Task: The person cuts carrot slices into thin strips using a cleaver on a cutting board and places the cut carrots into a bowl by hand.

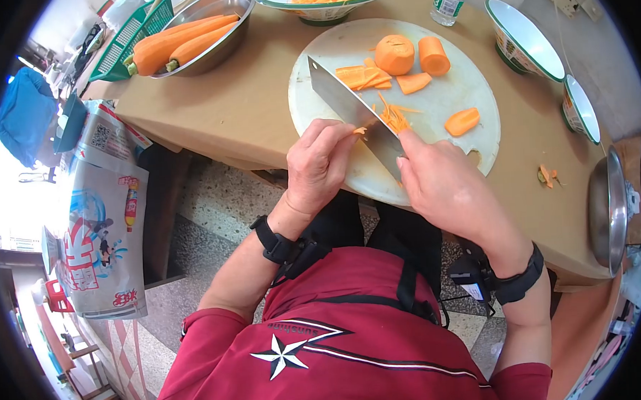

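A broad-bladed cleaver (345, 102) slants over the round white cutting board (466, 86). My right hand (445, 180) is closed on it at its near end, hiding the handle. On the other side of the blade, my left hand (320, 157) pinches a small bit of carrot (360, 132) between thumb and fingers. Carrot shreds (394, 117) lie against the blade near my right fingertips. Farther back on the board are carrot slices (361, 77), two thick carrot chunks (394, 55) and a flat cut piece (414, 83). Another carrot piece (462, 122) rests at the right.
Whole carrots (185, 45) fill a metal bowl (238, 32) beside a green basket (117, 55). At the back stand a bowl of shredded carrot (319, 14) and a plastic bottle (449, 3). Bowls (524, 37), a metal basin (608, 212) and carrot scraps (547, 176) are at the right.
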A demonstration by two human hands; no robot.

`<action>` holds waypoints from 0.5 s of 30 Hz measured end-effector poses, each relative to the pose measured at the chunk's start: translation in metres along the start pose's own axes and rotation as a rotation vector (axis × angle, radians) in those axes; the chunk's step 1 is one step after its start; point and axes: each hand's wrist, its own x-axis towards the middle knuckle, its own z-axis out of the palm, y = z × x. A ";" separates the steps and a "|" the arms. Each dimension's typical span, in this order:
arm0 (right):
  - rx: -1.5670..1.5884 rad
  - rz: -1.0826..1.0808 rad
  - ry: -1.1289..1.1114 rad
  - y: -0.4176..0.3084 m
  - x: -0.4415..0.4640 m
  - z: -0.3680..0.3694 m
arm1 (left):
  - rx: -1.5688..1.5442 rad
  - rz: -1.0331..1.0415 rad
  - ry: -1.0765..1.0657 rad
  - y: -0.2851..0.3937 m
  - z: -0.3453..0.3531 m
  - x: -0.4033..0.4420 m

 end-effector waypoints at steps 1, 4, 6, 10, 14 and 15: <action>0.001 0.001 0.002 0.002 0.004 0.000 | -0.019 -0.017 0.007 0.000 0.000 0.000; 0.020 -0.013 0.012 0.006 0.006 -0.002 | -0.039 -0.043 0.012 0.003 0.001 0.000; 0.038 -0.048 0.028 0.010 0.003 -0.003 | -0.034 -0.055 0.013 0.004 -0.001 0.001; 0.049 0.027 0.041 0.006 -0.013 -0.007 | -0.021 -0.037 0.023 0.004 -0.001 0.001; 0.127 0.026 0.080 -0.008 -0.027 -0.022 | -0.018 -0.054 0.022 0.004 -0.001 0.001; 0.141 0.016 0.090 -0.010 -0.028 -0.023 | -0.018 -0.055 0.022 0.004 -0.001 0.001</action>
